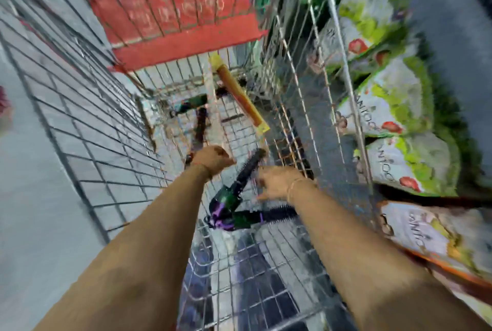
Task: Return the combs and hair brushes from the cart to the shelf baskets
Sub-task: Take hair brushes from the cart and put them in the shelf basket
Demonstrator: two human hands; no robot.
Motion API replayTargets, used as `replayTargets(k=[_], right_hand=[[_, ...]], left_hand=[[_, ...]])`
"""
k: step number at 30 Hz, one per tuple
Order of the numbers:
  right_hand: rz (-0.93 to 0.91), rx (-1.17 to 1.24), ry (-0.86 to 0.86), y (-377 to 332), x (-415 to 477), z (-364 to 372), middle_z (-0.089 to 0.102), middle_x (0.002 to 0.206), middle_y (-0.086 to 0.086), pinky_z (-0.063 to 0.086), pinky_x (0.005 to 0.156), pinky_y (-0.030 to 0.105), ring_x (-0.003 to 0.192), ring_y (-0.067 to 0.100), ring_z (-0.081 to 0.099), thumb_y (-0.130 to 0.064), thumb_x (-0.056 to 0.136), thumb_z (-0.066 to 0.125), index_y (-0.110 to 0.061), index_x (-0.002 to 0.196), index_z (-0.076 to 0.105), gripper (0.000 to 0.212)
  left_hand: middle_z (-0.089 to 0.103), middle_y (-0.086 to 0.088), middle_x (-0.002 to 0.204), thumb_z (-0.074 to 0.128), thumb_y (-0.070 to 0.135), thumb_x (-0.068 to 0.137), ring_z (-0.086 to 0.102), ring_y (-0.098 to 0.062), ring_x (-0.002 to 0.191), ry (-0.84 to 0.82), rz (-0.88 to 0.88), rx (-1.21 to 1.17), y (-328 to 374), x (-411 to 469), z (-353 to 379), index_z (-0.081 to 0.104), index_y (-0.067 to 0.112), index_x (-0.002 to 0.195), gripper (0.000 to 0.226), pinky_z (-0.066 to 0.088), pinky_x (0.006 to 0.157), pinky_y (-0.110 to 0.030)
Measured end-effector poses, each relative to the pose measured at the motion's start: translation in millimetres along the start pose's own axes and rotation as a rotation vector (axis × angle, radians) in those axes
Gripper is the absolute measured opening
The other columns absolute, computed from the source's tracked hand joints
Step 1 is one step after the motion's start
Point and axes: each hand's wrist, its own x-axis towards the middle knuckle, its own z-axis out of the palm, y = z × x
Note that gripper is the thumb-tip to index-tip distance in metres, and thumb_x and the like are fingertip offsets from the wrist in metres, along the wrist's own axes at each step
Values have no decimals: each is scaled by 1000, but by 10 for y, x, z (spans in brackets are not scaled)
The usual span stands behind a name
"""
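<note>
In the cart (111,107), black hair brush (246,171) diagonal, bristle end up-right.

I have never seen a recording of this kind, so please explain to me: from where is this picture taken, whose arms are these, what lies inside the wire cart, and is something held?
There is one picture only, from a camera worn on a person's head, looking down. No machine is here: the two bare arms belong to that person. Both reach into a wire shopping cart with a red flap at its far end.

On the cart floor lie dark hair brushes with green and purple handles near the hands, more dark brushes farther away, and a long orange and yellow packaged item. Green and white bags lie outside the cart, on the right.

The left hand is curled closed by a dark handle; the picture is too blurred to tell whether it grips it. The right hand is open beside a brush, holding nothing.
</note>
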Motion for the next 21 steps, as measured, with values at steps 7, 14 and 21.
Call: replayTargets(k=[7, 14, 21], right_hand=[[-180, -628, -126, -12, 256, 751, 55, 121, 17, 46, 91, 45, 112, 34, 53, -2, 81, 58, -6, 126, 41, 49], [-102, -1018, -44, -149, 412, 228, 55, 128, 8, 20, 112, 47, 125, 29, 41, -27, 87, 54, -11, 117, 56, 35], [286, 252, 437, -14, 292, 460, 55, 112, 11, 50, 87, 39, 105, 28, 55, -16, 79, 66, -9, 110, 51, 35]], left_hand=[[60, -15, 126, 68, 31, 76, 55, -33, 117, -43, 55, 547, -336, 260, 682, 45, 13, 130, 61, 46, 101, -41], [61, -22, 95, 71, -3, 71, 59, -27, 78, -23, -86, -147, -376, 304, 425, 61, 5, 113, 44, 50, 62, -25], [61, -23, 123, 73, 9, 74, 60, -34, 109, 197, -131, -73, -541, 356, 357, 59, 6, 119, 48, 48, 89, -32]])
